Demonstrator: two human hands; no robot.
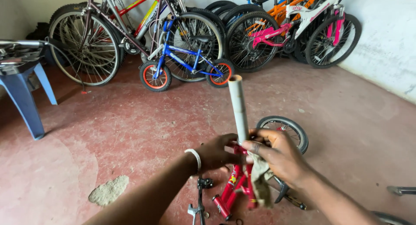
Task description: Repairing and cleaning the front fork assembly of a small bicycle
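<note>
Head view, near ground:
— Both hands on it?
— Yes. Left hand (215, 153) wraps the base of a pale tube (238, 108) standing upright from a small red bike frame (236, 186). Right hand (277, 155) pinches a dirty rag (260, 181) against the tube.
— Progress?
— Looks partway: frame stripped, one small wheel (284, 127) just behind, loose tool (198, 203) on the floor (130, 129).
— Farther back?
— Blue plastic chair (21, 90) left; parked bicycles (186, 43) along the wall.
</note>
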